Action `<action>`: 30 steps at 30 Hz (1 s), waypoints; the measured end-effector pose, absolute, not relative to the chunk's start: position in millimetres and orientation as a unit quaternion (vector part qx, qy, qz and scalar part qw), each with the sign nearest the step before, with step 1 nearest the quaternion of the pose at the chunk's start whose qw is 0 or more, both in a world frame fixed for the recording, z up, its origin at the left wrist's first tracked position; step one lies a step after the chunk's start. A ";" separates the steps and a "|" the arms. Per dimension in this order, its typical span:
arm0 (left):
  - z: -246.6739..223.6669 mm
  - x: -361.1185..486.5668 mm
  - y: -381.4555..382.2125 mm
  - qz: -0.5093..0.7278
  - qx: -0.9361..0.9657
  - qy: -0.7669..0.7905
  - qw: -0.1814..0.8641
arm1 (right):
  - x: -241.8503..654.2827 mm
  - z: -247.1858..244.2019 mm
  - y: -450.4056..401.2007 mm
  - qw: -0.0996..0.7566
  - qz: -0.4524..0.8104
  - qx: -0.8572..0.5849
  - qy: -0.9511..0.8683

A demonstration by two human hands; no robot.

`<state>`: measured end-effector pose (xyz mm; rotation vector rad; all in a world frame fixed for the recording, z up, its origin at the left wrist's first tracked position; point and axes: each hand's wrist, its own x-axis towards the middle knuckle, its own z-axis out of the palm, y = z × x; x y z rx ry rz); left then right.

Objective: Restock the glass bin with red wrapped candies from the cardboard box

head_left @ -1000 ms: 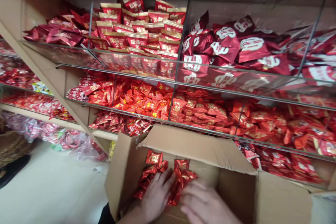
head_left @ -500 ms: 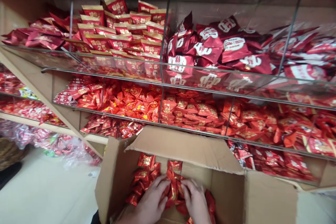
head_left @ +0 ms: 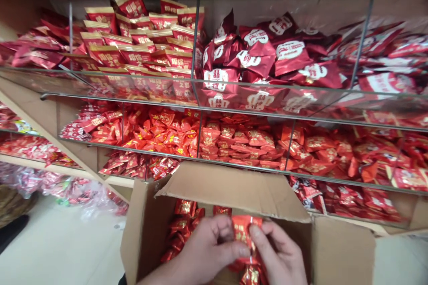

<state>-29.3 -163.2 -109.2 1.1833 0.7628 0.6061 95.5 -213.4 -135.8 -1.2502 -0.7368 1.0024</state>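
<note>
Both hands hold one small red packet (head_left: 241, 231) with gold print above the open cardboard box (head_left: 220, 185). My left hand (head_left: 207, 247) grips its left side, thumb across the lower front. On the right edge, my right hand (head_left: 277, 249) pinches the packet with the thumb in front. Inside the box, more red packets (head_left: 182, 225) are piled at the left, partly hidden by my left arm. Another red and gold packet (head_left: 250, 275) shows just below my hands.
Ahead stand glass-fronted shelves filled with red packets (head_left: 160, 131), gold-edged packets (head_left: 140, 53) and dark red packets with white labels (head_left: 257, 53). Plastic-wrapped goods (head_left: 67, 187) lie at the left above the pale floor (head_left: 67, 245). A box flap (head_left: 344, 249) sticks out rightward.
My hands have risen out of the box's packets and now hold a red packet up between them. The view has shifted slightly, so the shelves sit farther left.
</note>
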 end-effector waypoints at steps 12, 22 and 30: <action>-78.8 -12.0 -138.4 0.312 0.519 0.286 0.743 | 125.2 -109.3 -191.0 0.643 0.441 -0.501 -0.377; -83.3 -1.0 -139.9 0.381 0.521 0.297 0.704 | 121.0 -112.2 -185.8 0.669 0.109 -0.543 -0.496; -89.3 3.4 -138.6 0.439 0.313 0.311 0.782 | 119.2 -123.1 -175.6 0.513 -0.135 -0.488 -0.694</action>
